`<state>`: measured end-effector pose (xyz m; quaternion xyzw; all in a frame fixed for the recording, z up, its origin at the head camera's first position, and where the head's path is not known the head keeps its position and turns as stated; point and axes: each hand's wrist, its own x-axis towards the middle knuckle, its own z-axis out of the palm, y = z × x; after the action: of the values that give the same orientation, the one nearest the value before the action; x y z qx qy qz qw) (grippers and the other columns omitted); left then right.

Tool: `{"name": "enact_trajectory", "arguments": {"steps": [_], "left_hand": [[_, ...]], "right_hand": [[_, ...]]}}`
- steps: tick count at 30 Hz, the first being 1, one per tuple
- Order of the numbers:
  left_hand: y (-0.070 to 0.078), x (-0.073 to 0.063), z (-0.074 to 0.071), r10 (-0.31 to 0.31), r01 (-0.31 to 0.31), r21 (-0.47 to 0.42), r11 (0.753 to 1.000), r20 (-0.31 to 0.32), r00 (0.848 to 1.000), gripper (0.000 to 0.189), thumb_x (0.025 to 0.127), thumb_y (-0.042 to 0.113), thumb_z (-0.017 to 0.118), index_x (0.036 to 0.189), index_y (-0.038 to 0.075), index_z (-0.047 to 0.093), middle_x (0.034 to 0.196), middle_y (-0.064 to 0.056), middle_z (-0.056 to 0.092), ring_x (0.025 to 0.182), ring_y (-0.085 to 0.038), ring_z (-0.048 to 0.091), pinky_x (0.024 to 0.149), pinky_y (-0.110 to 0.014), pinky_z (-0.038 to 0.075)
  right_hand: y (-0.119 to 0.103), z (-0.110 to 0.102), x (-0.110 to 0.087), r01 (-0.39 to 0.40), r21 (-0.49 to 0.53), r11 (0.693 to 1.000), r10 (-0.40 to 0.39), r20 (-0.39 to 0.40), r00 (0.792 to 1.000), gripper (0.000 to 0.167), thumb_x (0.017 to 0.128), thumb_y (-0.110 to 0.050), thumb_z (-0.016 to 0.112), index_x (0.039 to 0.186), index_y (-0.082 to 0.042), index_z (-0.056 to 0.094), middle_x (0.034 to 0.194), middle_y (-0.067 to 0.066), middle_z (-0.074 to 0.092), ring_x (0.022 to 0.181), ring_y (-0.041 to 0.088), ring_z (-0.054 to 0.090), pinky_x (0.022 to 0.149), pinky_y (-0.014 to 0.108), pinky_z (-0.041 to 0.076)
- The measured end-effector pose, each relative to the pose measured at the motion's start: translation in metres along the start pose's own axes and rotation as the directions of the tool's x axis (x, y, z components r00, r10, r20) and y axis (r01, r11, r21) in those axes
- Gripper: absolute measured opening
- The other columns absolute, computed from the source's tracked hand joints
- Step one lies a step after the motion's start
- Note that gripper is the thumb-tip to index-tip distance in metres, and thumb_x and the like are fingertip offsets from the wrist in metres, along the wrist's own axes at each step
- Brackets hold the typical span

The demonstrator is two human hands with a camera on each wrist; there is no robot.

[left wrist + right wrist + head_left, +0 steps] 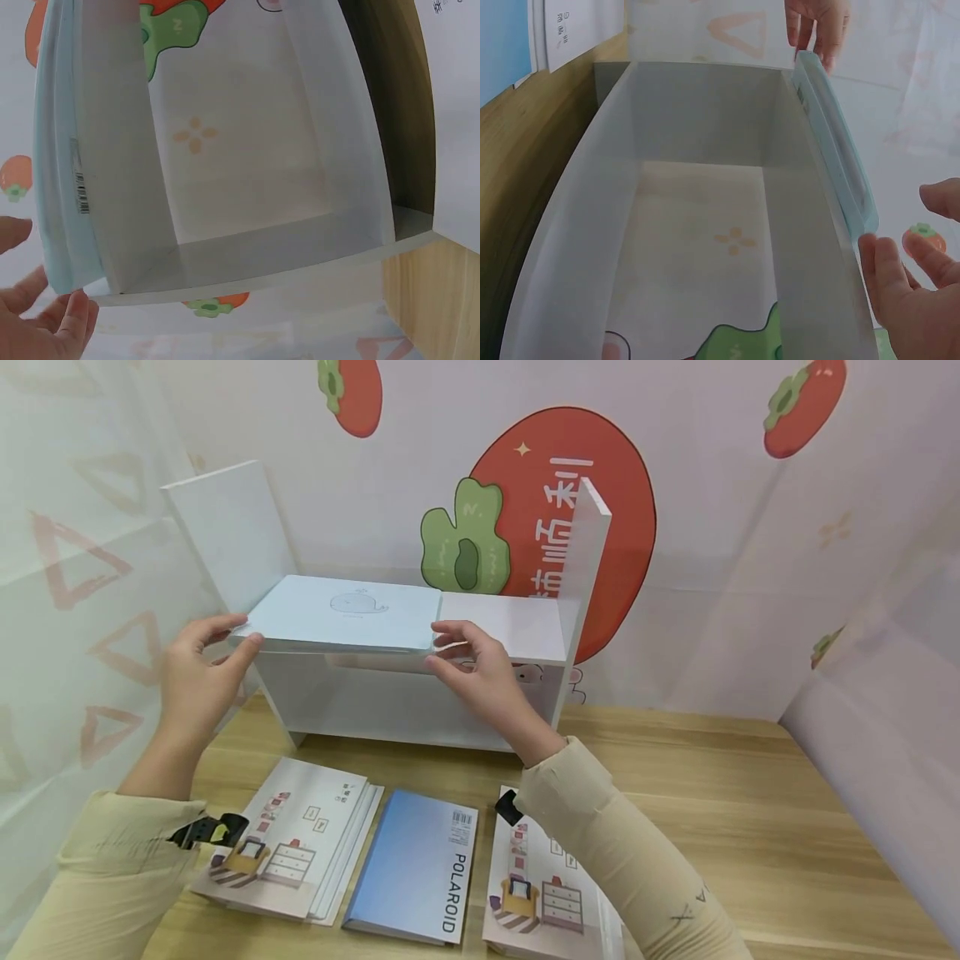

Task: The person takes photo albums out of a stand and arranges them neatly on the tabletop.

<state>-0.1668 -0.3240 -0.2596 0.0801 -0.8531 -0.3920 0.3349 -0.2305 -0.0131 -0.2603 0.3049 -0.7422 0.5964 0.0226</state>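
A light blue book-like album [375, 614] with a whale drawing on its cover lies flat on the upper board of a white shelf [510, 622]. At the album's left end is my left hand [201, 672], fingers touching its corner; the left wrist view shows the thumb apart from the cover. My right hand [483, 681] touches the opposite end with its fingertips, while the thumb stands off in the right wrist view. A barcode [80, 184] shows on the album's edge. The fingers' far sides are partly hidden.
On the wood-grain table [697, 793], a left white book stack [300, 827], a blue POLAROID album [412, 860] and a right white book stack [536, 885] lie before the shelf. Side panels rise at the shelf's left [232, 531] and right [588, 560]. Strawberry-printed cloth hangs behind.
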Motion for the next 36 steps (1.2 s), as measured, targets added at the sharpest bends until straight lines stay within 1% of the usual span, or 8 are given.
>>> {"name": "enact_trajectory", "arguments": {"steps": [5, 8, 10, 13, 19, 24, 30, 36], "left_hand": [[-0.004, 0.001, -0.001, -0.108, 0.108, -0.035, 0.994, -0.004, 0.994, 0.052, 0.097, 0.039, 0.062, 0.134, 0.004, 0.057, 0.113, 0.017, 0.054, 0.097, 0.006, 0.045, 0.08, -0.01, 0.038], [-0.006, 0.004, -0.001, -0.147, 0.148, -0.048, 0.988, 0.016, 0.989, 0.057, 0.097, 0.042, 0.06, 0.137, 0.003, 0.053, 0.105, 0.026, 0.047, 0.093, 0.006, 0.045, 0.079, -0.011, 0.038], [-0.006, 0.006, -0.001, -0.167, 0.168, -0.042, 0.985, 0.025, 0.986, 0.059, 0.097, 0.044, 0.058, 0.138, 0.003, 0.052, 0.104, 0.025, 0.046, 0.092, 0.005, 0.044, 0.078, -0.013, 0.038], [-0.006, 0.007, -0.001, -0.168, 0.168, -0.016, 0.986, 0.033, 0.985, 0.061, 0.096, 0.046, 0.058, 0.138, 0.002, 0.051, 0.103, 0.02, 0.046, 0.09, 0.006, 0.044, 0.076, -0.013, 0.038], [-0.006, 0.006, 0.0, -0.141, 0.14, 0.007, 0.99, 0.06, 0.988, 0.063, 0.096, 0.043, 0.059, 0.14, -0.001, 0.049, 0.107, 0.007, 0.052, 0.085, 0.005, 0.046, 0.07, -0.007, 0.038], [-0.006, 0.007, 0.004, -0.143, 0.143, 0.005, 0.99, 0.071, 0.987, 0.063, 0.096, 0.042, 0.061, 0.142, 0.0, 0.049, 0.118, -0.003, 0.054, 0.086, 0.006, 0.046, 0.071, -0.005, 0.039], [-0.004, 0.003, 0.004, -0.145, 0.147, -0.018, 0.989, 0.063, 0.987, 0.063, 0.096, 0.039, 0.062, 0.143, 0.001, 0.047, 0.121, -0.003, 0.053, 0.088, 0.003, 0.046, 0.07, -0.003, 0.04], [-0.004, 0.0, 0.003, -0.159, 0.163, -0.046, 0.986, 0.065, 0.985, 0.063, 0.096, 0.037, 0.062, 0.144, 0.001, 0.045, 0.142, -0.023, 0.053, 0.095, 0.001, 0.05, 0.073, -0.001, 0.04]], "right_hand": [[0.001, 0.0, 0.001, -0.04, -0.013, 0.999, 0.04, -0.011, 0.999, 0.039, 0.095, -0.011, 0.067, 0.133, -0.007, 0.057, 0.105, 0.013, 0.068, 0.095, 0.022, 0.066, 0.073, 0.024, 0.051], [0.001, 0.0, 0.002, -0.084, 0.01, 0.996, 0.084, -0.002, 0.996, 0.039, 0.096, -0.013, 0.066, 0.134, -0.01, 0.056, 0.102, 0.014, 0.072, 0.092, 0.024, 0.07, 0.07, 0.025, 0.047], [0.001, 0.0, 0.003, -0.111, 0.024, 0.994, 0.111, 0.01, 0.994, 0.04, 0.096, -0.015, 0.066, 0.135, -0.012, 0.056, 0.102, 0.015, 0.074, 0.093, 0.025, 0.072, 0.071, 0.027, 0.044], [0.004, 0.003, 0.005, -0.131, 0.047, 0.99, 0.129, 0.041, 0.991, 0.041, 0.097, -0.016, 0.065, 0.137, -0.014, 0.056, 0.107, 0.018, 0.074, 0.095, 0.022, 0.073, 0.077, 0.028, 0.045], [0.009, 0.008, 0.008, -0.147, 0.076, 0.986, 0.139, 0.094, 0.986, 0.045, 0.097, -0.017, 0.065, 0.141, -0.013, 0.054, 0.115, 0.019, 0.072, 0.107, 0.021, 0.071, 0.102, 0.039, 0.05], [0.011, 0.009, 0.007, -0.153, 0.084, 0.985, 0.148, 0.066, 0.987, 0.043, 0.097, -0.015, 0.065, 0.138, -0.012, 0.057, 0.111, 0.015, 0.074, 0.108, 0.019, 0.07, 0.097, 0.034, 0.052], [0.013, 0.01, 0.007, -0.132, 0.11, 0.985, 0.127, 0.051, 0.991, 0.04, 0.096, -0.013, 0.065, 0.136, -0.009, 0.058, 0.11, 0.016, 0.074, 0.106, 0.02, 0.071, 0.091, 0.027, 0.051], [0.014, 0.012, 0.007, -0.107, 0.151, 0.983, 0.1, 0.053, 0.994, 0.042, 0.097, -0.014, 0.064, 0.137, -0.01, 0.054, 0.111, 0.018, 0.073, 0.108, 0.022, 0.07, 0.098, 0.034, 0.051]]}}
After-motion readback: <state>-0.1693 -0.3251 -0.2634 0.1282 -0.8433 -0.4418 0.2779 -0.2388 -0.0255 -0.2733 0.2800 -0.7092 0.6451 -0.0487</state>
